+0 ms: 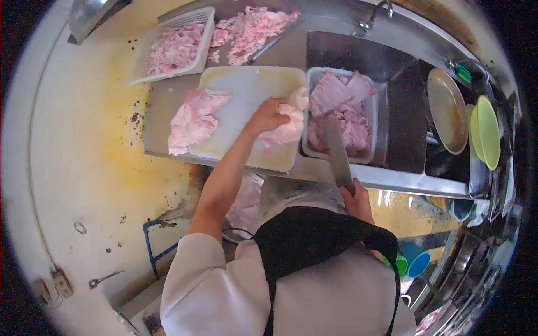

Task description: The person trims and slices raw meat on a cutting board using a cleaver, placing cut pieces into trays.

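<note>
Right now, a pale pink, soft-looking piece of meat (291,124) lies on the right side of the cutting board (241,147), folded and smooth, with a creamier lump towards its far end. The left hand (269,116) rests on it, fingers partly curled over its left side and pressing or gripping it; how tight the hold is, I cannot tell. The board is pale plastic with rounded corners and a yellowish rim, set near the counter's front edge. Across its left edge, partly on the steel counter (159,120), lies a larger, glossy meat slab (196,120) with an uneven outline.

Just beside the board's right edge stands a white rectangular tub (374,137) holding broad folded pieces and rougher, darker pink meat (353,127). The right hand (357,203) is closed around the handle of a knife (338,152), near the counter's front edge; its broad, flat metal blade reaches over the tub, and whether it touches the meat is unclear.

At the counter's back left corner, a tilted white mesh basket (204,54) holds ragged scraps (176,47). A loose heap of trimmings (255,31) spreads beside it along the back. Farther right are a curved metal faucet (367,23), a round tan pan (447,111) and a smooth green bowl (488,133).
</note>
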{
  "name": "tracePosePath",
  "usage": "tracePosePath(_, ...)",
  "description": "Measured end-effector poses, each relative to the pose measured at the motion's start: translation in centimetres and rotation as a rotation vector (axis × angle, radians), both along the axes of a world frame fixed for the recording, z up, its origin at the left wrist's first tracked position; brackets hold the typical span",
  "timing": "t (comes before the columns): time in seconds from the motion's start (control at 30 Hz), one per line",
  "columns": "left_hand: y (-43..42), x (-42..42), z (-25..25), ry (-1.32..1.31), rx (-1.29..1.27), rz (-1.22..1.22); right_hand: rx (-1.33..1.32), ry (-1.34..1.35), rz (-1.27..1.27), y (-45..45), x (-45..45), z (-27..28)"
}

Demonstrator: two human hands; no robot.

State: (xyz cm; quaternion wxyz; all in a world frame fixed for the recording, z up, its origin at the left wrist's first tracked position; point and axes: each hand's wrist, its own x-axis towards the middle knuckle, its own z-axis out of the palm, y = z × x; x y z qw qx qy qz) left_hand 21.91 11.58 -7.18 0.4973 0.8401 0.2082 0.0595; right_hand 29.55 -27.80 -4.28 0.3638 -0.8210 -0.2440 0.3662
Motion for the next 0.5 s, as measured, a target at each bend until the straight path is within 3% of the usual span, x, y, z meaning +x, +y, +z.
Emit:
tracePosePath(0.07,0.4,-0.3,5.3,0.03,-0.134,0.013,-0.01,-0.006,-0.044,-0.4,0.0,-0.4)
tracePosePath(0.13,4.0,-1.1,6.3,-0.213,-0.181,-0.017,0.039,0.004,-0.068,-0.9,0.4,-1.9)
tracePosePath(0.2,6.8,-1.8,13.6,-0.015,0.136,0.35,0.029,0.0,-0.066,-1.0,0.8,-2.2)
tracePosePath(0.23,13.5,-2.5,12.2,-0.005,0.244,0.585,0.001,-0.01,-0.055,-0.6,1.2,-2.0)
tracePosePath(0.27,15.2,-3.1,16.3,-0.077,0.228,0.683,-0.028,-0.018,-0.041,-0.1,1.5,-1.7)
tracePosePath(0.3,15.8,-3.5,22.4,0.187,0.36,0.721,-0.06,-0.005,-0.024,0.7,1.7,-0.9)
tracePosePath(0.4,24.5,-7.2,26.2,-0.381,0.773,0.485,-0.084,-0.006,0.052,2.3,1.7,0.4)
tracePosePath(0.5,22.8,-10.8,27.8,-0.384,0.776,0.615,0.015,-0.054,0.131,3.4,1.5,-0.8)
